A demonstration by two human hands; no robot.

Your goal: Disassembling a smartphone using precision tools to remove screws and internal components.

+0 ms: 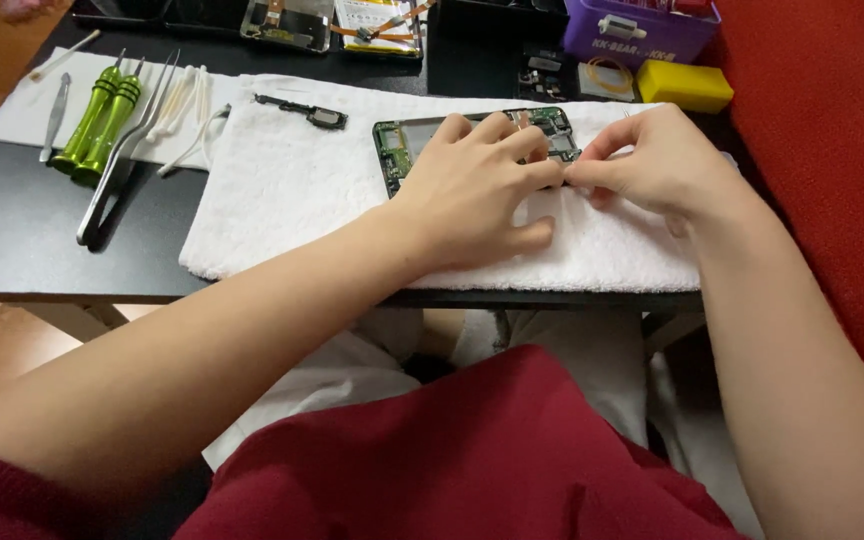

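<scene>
Head view, work surface: opened phone frame lies on a white towel over a black table.
Long axis: frame runs left to right; far end hidden under both hands.
Left hand: palm down on the frame, fingers spread flat, pressing, not clenched.
Right hand: thumb and forefinger pinched at the frame's right edge; what they pinch is too small to tell.
Relation: hands meet fingertip to fingertip; right hand nearer the pinch spot, frame just left of it.
Loose part: small black module on towel, well left.
Tools: two green screwdrivers, tweezers, far left.
Containers: purple box with white label, yellow block, back right.
</scene>
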